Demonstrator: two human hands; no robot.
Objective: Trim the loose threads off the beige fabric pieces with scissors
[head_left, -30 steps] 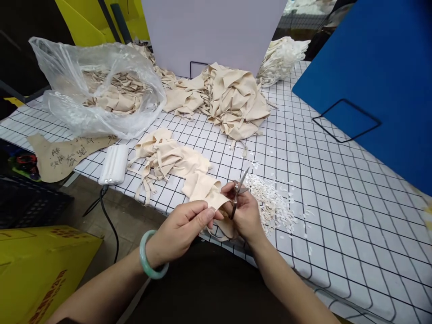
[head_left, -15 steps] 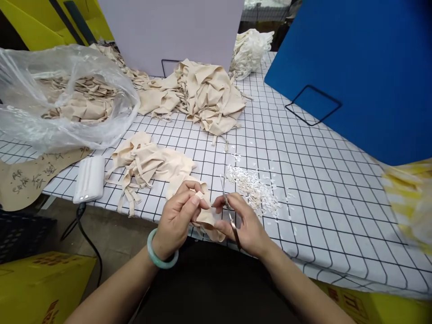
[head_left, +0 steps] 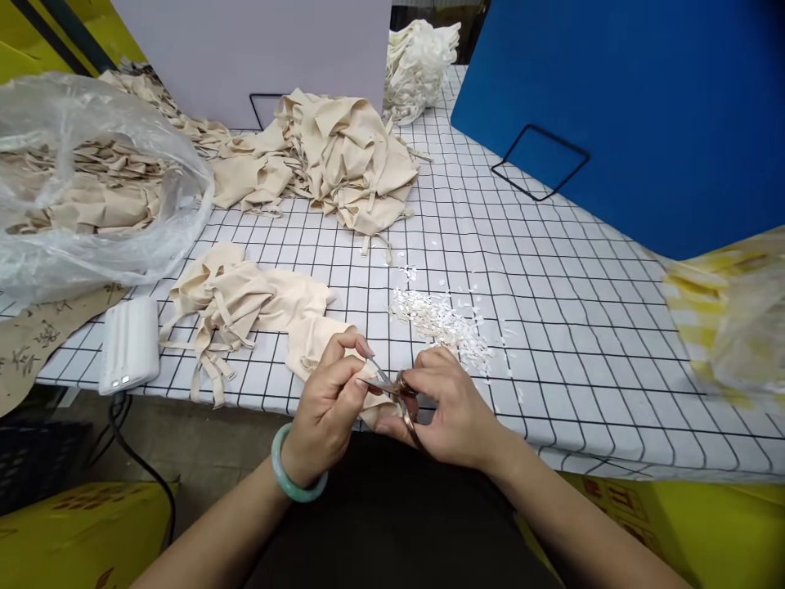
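Observation:
My left hand (head_left: 336,397) pinches the edge of a beige fabric piece (head_left: 316,339) that trails over the table edge and joins other beige cloth lying to the left. In my right hand (head_left: 450,405) is a pair of scissors (head_left: 392,388), fingers through the handles. Its slightly parted blades point left, reaching the cloth at my left fingertips. Just beyond my hands lies a scatter of small white and beige clippings (head_left: 445,323). A loose heap of beige straps and cloth (head_left: 230,298) rests to the left of my hands.
A clear plastic bag (head_left: 184,237) of beige pieces stands at left, near a white power bank (head_left: 128,343) with a cable. A larger beige pile (head_left: 349,159) lies behind. Lilac (head_left: 263,49) and blue boards (head_left: 625,106) rise from the checkered tablecloth (head_left: 564,343).
The scissors have swung left, so the blades now meet the fabric at my left fingertips. The camera view has shifted to the right.

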